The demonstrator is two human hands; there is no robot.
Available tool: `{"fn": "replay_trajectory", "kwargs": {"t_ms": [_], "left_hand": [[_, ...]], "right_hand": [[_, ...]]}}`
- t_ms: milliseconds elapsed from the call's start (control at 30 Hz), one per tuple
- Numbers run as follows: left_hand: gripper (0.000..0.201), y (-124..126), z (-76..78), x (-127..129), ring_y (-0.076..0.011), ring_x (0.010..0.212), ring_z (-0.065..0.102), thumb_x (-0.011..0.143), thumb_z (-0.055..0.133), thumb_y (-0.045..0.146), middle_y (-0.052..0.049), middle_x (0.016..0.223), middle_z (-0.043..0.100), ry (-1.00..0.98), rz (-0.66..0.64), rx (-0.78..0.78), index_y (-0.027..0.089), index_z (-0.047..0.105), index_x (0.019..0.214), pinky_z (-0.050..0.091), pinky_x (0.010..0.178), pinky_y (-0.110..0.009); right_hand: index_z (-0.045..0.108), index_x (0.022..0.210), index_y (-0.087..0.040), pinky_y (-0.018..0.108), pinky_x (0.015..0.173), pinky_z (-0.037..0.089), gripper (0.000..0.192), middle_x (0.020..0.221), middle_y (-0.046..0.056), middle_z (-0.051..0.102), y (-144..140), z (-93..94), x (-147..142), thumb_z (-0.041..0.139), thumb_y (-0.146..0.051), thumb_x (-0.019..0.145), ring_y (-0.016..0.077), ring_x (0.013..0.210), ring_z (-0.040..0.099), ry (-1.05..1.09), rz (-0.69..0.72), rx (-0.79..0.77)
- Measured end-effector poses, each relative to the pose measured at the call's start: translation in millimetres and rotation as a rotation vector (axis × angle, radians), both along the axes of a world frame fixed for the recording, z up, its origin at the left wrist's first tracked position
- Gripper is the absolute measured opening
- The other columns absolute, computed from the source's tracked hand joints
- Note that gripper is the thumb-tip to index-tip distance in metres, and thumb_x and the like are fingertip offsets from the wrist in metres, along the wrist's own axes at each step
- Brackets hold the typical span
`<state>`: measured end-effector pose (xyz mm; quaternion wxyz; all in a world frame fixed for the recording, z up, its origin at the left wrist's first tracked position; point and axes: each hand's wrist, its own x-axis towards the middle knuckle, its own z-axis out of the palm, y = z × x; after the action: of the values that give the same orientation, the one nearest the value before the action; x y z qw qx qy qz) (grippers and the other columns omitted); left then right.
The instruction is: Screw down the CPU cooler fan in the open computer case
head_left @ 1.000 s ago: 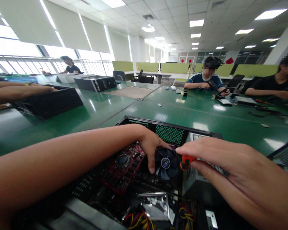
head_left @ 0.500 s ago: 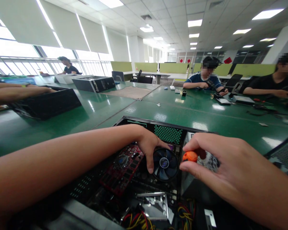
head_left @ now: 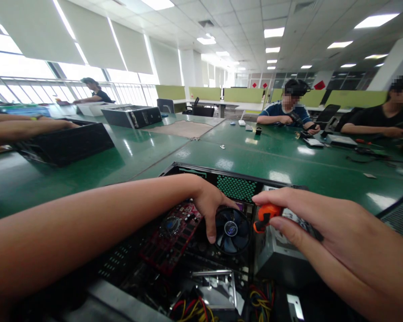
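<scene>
Since 0.5 s ago, right hand (head_left: pixel 325 232) re-pinched orange screwdriver handle (head_left: pixel 264 215), 3 o'clock of CPU fan (head_left: pixel 232 230). Left hand (head_left: pixel 211 206) fingers rest on fan rim, not clenched. Risk: tip slips, gouges red card (head_left: pixel 170 237) inside case (head_left: pixel 237 183).

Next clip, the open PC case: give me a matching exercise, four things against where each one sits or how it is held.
Things:
1. cooler fan
2. orange tool handle
3. red card
4. yellow wires

Places:
A. pinched in the right hand
B. bottom of the case, nearest the camera
C. under the left hand
D. left of the fan, under the forearm

Pairs: 1-C, 2-A, 3-D, 4-B
</scene>
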<state>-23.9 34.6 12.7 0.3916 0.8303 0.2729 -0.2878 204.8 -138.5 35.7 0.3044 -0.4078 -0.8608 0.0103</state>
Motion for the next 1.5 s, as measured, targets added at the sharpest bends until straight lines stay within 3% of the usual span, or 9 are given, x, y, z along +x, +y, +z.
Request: {"fn": "replay_trajectory", "kwargs": {"t_ms": [100, 200, 367, 700, 833, 1067, 1233, 1367, 1500], "left_hand": [[0.114, 2.1, -3.0, -1.9, -0.0361, 0.136, 0.069, 0.052, 0.100, 0.039, -0.003, 0.147, 0.075, -0.012, -0.027, 0.047, 0.023, 0.062, 0.158, 0.051, 0.121, -0.041], [0.126, 2.6, -3.6, -3.1, -0.0380, 0.150, 0.058, 0.056, 0.099, 0.046, -0.008, 0.163, 0.064, -0.003, -0.055, 0.136, 0.020, 0.049, 0.169, 0.042, 0.128, -0.043], [0.135, 2.6, -2.5, -2.2, -0.0372, 0.153, 0.056, 0.053, 0.099, 0.047, -0.009, 0.167, 0.059, 0.011, -0.077, 0.142, 0.019, 0.043, 0.173, 0.041, 0.128, -0.039], [0.137, 3.9, -5.9, -3.6, -0.0354, 0.148, 0.060, 0.052, 0.096, 0.053, -0.007, 0.161, 0.065, 0.019, -0.059, 0.105, 0.017, 0.043, 0.173, 0.043, 0.125, -0.035], [0.140, 1.5, -2.7, -1.1, -0.0365, 0.152, 0.056, 0.051, 0.097, 0.053, -0.008, 0.169, 0.057, 0.039, -0.049, 0.154, 0.018, 0.040, 0.174, 0.039, 0.128, -0.037], [0.134, -3.3, 1.0, -1.5, -0.0366, 0.150, 0.058, 0.052, 0.098, 0.042, -0.003, 0.161, 0.065, 0.032, -0.007, 0.124, 0.024, 0.044, 0.173, 0.043, 0.126, -0.038], [0.134, 0.0, -2.5, -2.7, -0.0379, 0.146, 0.061, 0.053, 0.098, 0.051, -0.005, 0.159, 0.067, 0.008, -0.027, 0.145, 0.021, 0.044, 0.172, 0.045, 0.125, -0.039], [0.139, 0.9, -3.8, -2.3, -0.0369, 0.149, 0.060, 0.053, 0.097, 0.052, -0.007, 0.162, 0.064, 0.013, -0.039, 0.139, 0.019, 0.039, 0.175, 0.042, 0.127, -0.039], [0.135, -1.7, -2.6, -1.6, -0.0366, 0.148, 0.061, 0.053, 0.098, 0.047, -0.004, 0.159, 0.067, 0.002, -0.003, 0.109, 0.022, 0.043, 0.173, 0.045, 0.125, -0.039]], "right_hand": [[0.064, 0.141, -0.041, 0.032, 0.092, 0.071, 0.031, 0.133, -0.001, 0.083, -14.2, -5.0, -0.6, 0.052, -0.034, 0.114, 0.0238, 0.113, 0.084, 0.056, -0.002, 0.016], [0.056, 0.149, -0.042, 0.032, 0.104, 0.067, 0.040, 0.140, -0.004, 0.081, -21.7, -8.6, -5.0, 0.055, -0.029, 0.111, 0.0230, 0.118, 0.083, 0.043, 0.059, 0.029], [0.066, 0.134, -0.030, 0.016, 0.084, 0.065, 0.045, 0.133, 0.000, 0.085, -12.0, -0.6, -20.4, 0.041, -0.008, 0.104, 0.0147, 0.115, 0.083, -0.093, 0.171, 0.009], [0.070, 0.129, -0.028, 0.021, 0.089, 0.066, 0.046, 0.127, 0.002, 0.087, -7.5, 0.5, -26.0, 0.040, -0.007, 0.101, 0.0156, 0.107, 0.085, -0.129, 0.167, 0.067], [0.068, 0.134, -0.029, 0.020, 0.088, 0.066, 0.047, 0.132, 0.002, 0.086, -9.9, -0.2, -23.7, 0.040, -0.007, 0.103, 0.0151, 0.114, 0.083, -0.117, 0.193, 0.036], [0.075, 0.104, -0.029, 0.030, 0.068, 0.064, 0.011, 0.092, -0.002, 0.083, -5.4, 0.8, -20.3, 0.064, -0.027, 0.106, 0.0177, 0.073, 0.077, -0.092, 0.119, -0.029], [0.071, 0.104, -0.028, 0.027, 0.089, 0.064, 0.027, 0.113, 0.000, 0.085, -5.4, -2.9, -17.7, 0.049, -0.014, 0.110, 0.0161, 0.101, 0.081, -0.078, 0.219, -0.028], [0.071, 0.122, -0.027, 0.025, 0.104, 0.059, 0.043, 0.132, 0.000, 0.085, -5.3, -3.0, -17.0, 0.039, -0.004, 0.106, 0.0133, 0.118, 0.080, -0.056, 0.226, -0.003], [0.075, 0.116, -0.027, 0.031, 0.085, 0.066, 0.027, 0.111, 0.003, 0.087, -5.2, -1.8, -18.9, 0.049, -0.021, 0.111, 0.0192, 0.093, 0.084, -0.080, 0.176, 0.010]]}}
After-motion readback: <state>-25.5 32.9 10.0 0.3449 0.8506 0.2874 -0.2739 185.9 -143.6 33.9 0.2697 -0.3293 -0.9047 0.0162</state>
